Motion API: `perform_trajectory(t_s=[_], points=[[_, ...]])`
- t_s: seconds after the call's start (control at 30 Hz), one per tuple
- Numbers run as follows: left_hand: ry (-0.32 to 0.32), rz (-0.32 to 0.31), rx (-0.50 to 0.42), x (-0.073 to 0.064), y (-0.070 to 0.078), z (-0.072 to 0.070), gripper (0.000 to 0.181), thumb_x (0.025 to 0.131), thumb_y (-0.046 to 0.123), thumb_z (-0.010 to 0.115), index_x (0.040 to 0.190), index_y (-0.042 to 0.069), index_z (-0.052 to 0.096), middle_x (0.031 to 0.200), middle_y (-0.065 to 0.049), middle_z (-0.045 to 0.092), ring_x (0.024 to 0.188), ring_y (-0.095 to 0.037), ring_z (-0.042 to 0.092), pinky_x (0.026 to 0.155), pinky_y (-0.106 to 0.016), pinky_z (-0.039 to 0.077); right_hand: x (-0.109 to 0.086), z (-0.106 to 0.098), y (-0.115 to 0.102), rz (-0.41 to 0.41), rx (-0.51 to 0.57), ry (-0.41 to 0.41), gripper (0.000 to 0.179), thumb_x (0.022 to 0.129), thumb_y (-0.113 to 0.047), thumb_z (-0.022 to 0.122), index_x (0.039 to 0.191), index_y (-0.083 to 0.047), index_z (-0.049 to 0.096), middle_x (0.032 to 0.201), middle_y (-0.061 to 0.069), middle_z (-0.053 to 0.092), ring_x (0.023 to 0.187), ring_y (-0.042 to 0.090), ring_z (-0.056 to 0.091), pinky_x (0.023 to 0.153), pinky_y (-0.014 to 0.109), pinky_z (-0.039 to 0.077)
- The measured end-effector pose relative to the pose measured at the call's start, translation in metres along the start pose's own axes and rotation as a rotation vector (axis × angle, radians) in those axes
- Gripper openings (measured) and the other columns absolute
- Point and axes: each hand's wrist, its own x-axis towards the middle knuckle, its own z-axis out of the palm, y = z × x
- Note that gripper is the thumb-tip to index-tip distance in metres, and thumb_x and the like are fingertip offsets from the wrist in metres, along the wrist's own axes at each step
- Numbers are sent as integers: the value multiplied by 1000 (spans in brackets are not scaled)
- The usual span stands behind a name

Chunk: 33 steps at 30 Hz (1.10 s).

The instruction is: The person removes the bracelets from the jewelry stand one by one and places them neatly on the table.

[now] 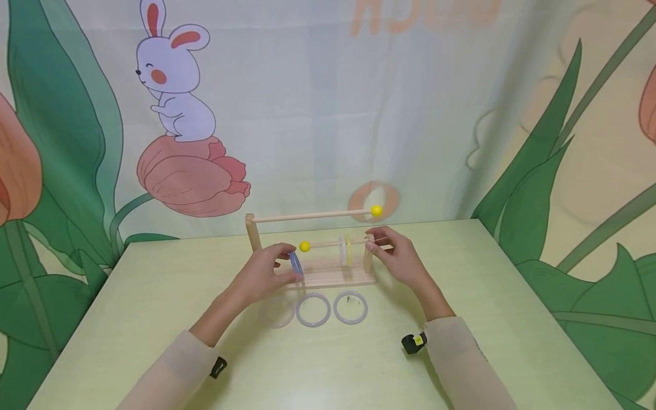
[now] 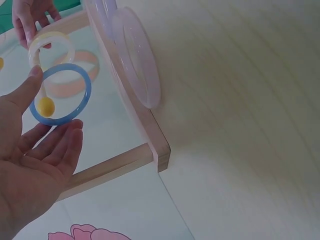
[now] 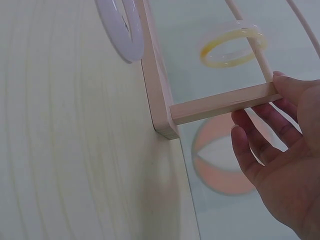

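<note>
My left hand pinches a blue bangle between thumb and fingers. In the head view the bangle stands on edge just left of the yellow ball that tips the lower rod; the left wrist view shows this ball through the bangle's opening. A white bangle and a yellow bangle hang side by side on that rod. Over at the right end, my right hand grips the top of the wooden stand's short post, thumb on one side, fingers on the other.
The stand's taller left post carries an upper rod ending in another yellow ball. In front of the wooden base, three pale bangles lie in a row, including a lavender bangle. A printed curtain hangs behind the table.
</note>
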Motion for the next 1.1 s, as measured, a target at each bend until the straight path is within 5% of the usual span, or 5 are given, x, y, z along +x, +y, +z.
perform_trajectory(t_s=[0.3,0.6,1.1], points=[[-87,-4,-24,-14,-3,-6,56,80,29,84,129,13,61,122,-3,67,115,-21,63,92,-44,53,-1,2,0,8,23,0,31,98,-19,64,128,-10,61,117,14,66,107,33,63,88,50,55],[-165,0,-47,-35,-4,-13,57,79,34,85,128,17,61,121,0,68,114,-18,62,93,-45,52,-1,0,1,-4,20,-4,32,97,-35,64,127,-23,62,118,3,66,108,24,64,88,44,55],[-264,24,-12,-75,-4,-12,63,74,39,87,127,17,62,118,6,68,112,-12,62,92,-44,52,1,-1,2,-10,19,-3,32,97,-34,65,126,-21,62,115,2,65,105,22,65,86,41,56]])
